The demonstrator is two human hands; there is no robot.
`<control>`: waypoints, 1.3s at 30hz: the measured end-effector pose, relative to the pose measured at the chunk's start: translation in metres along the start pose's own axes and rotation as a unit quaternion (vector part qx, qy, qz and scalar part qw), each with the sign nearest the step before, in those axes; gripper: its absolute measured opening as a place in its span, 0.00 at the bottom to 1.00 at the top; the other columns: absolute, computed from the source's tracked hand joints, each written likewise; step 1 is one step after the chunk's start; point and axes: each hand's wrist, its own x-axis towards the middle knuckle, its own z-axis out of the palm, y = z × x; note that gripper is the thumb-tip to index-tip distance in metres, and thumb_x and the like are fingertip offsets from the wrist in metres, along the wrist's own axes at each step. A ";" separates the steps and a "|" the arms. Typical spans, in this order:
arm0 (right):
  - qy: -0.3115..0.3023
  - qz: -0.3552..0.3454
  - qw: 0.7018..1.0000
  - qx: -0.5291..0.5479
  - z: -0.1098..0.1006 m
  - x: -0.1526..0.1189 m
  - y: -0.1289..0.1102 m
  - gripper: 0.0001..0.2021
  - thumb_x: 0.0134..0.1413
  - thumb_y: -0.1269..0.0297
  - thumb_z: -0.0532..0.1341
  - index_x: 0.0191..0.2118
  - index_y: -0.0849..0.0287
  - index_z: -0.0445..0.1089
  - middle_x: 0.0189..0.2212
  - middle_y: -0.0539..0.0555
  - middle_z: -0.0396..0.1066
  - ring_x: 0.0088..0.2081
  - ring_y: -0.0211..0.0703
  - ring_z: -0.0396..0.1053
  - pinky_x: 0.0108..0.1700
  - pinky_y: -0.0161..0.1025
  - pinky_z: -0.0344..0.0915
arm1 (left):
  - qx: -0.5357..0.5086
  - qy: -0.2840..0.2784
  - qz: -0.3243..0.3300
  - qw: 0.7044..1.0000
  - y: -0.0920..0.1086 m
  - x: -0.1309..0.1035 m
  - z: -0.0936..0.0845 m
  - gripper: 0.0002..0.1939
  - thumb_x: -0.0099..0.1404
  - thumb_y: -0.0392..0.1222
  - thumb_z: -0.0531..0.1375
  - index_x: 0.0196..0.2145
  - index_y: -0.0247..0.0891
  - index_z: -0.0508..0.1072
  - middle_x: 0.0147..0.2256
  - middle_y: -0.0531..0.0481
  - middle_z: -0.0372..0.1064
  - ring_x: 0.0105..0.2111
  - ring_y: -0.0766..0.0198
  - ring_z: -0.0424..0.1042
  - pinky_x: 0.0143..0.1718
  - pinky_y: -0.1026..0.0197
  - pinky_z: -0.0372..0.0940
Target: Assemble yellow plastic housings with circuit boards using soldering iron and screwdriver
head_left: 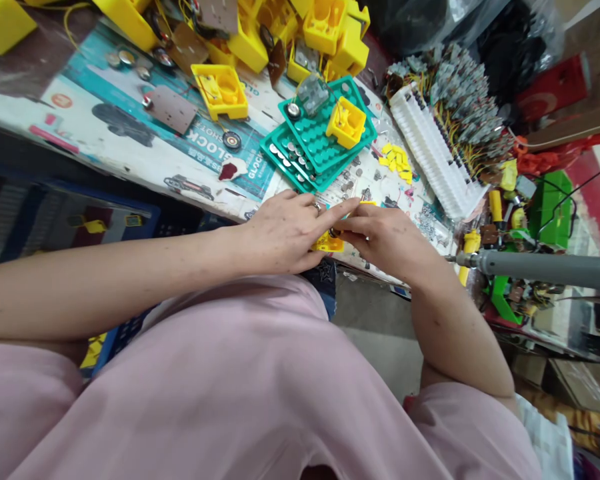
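Observation:
My left hand (290,230) is closed around a yellow plastic housing (333,241) at the table's front edge, its index finger stretched over the top. From the other side my right hand (380,233) reaches in, fingers bent and pressed to the same housing. Something small and dark shows at my right fingertips, too hidden to name. Just beyond the hands lie stacked green trays (325,160) with small metal discs. On the top tray sit a yellow housing (347,123), a clear-grey plastic part (313,95) and a small round part (293,111).
Yellow housings (250,40) with wires and boards pile up at the back. Small yellow pieces (397,162) lie beside a white rack (435,150) of wired parts. A grey electric screwdriver (540,267) juts in from the right, near my right forearm. Green bins (555,207) stand at far right.

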 end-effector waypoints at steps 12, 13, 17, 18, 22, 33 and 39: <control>-0.057 -0.007 0.986 -0.155 -0.024 0.014 -0.024 0.13 0.57 0.78 0.54 0.33 0.64 0.76 0.29 0.60 0.76 0.30 0.46 0.71 0.27 0.41 0.43 | -0.019 0.015 0.003 1.000 -0.003 0.000 0.006 0.43 0.64 0.46 0.57 0.71 0.30 0.45 0.47 0.39 0.76 0.48 0.47 0.72 0.46 0.50 0.65; -0.053 -0.009 0.987 -0.154 -0.024 0.015 -0.026 0.13 0.57 0.78 0.54 0.33 0.64 0.76 0.29 0.60 0.76 0.30 0.45 0.70 0.27 0.40 0.43 | -0.021 0.015 0.003 1.000 -0.003 0.000 0.007 0.43 0.64 0.46 0.57 0.71 0.30 0.45 0.46 0.39 0.76 0.47 0.47 0.72 0.46 0.51 0.65; -0.077 0.015 0.985 -0.151 -0.026 0.013 -0.027 0.13 0.58 0.78 0.54 0.33 0.63 0.76 0.30 0.59 0.76 0.31 0.44 0.70 0.27 0.40 0.42 | -0.039 0.013 0.015 0.999 -0.006 -0.002 0.005 0.43 0.65 0.48 0.57 0.71 0.29 0.45 0.49 0.38 0.75 0.49 0.48 0.72 0.48 0.50 0.65; -0.083 0.020 0.985 -0.146 -0.025 0.010 -0.024 0.13 0.58 0.78 0.54 0.34 0.62 0.76 0.32 0.59 0.76 0.31 0.44 0.70 0.27 0.40 0.42 | -0.051 0.018 0.023 0.998 -0.008 -0.006 0.004 0.42 0.66 0.49 0.57 0.70 0.30 0.46 0.52 0.36 0.73 0.51 0.47 0.71 0.50 0.49 0.65; 0.032 -0.001 0.995 -0.094 -0.008 -0.018 -0.009 0.12 0.62 0.74 0.55 0.41 0.57 0.76 0.36 0.54 0.76 0.33 0.41 0.70 0.27 0.39 0.45 | -0.098 0.080 0.014 0.992 -0.022 -0.034 -0.003 0.27 0.68 0.48 0.56 0.62 0.39 0.63 0.58 0.39 0.68 0.57 0.49 0.67 0.57 0.45 0.62; 0.339 -0.087 0.937 -0.014 0.086 -0.033 -0.039 0.07 0.64 0.62 0.61 0.37 0.56 0.75 0.32 0.52 0.76 0.35 0.38 0.69 0.36 0.34 0.63 | -0.003 0.105 0.034 0.994 -0.015 -0.048 0.020 0.07 0.68 0.39 0.56 0.38 0.41 0.76 0.54 0.44 0.73 0.58 0.51 0.67 0.60 0.42 0.59; 0.333 -0.018 0.942 0.028 0.094 -0.036 -0.035 0.09 0.64 0.61 0.60 0.48 0.51 0.74 0.50 0.57 0.74 0.50 0.46 0.69 0.52 0.45 0.67 | -0.021 0.094 0.000 0.995 -0.020 -0.048 0.007 0.09 0.69 0.40 0.55 0.43 0.41 0.73 0.50 0.44 0.75 0.52 0.52 0.72 0.55 0.45 0.63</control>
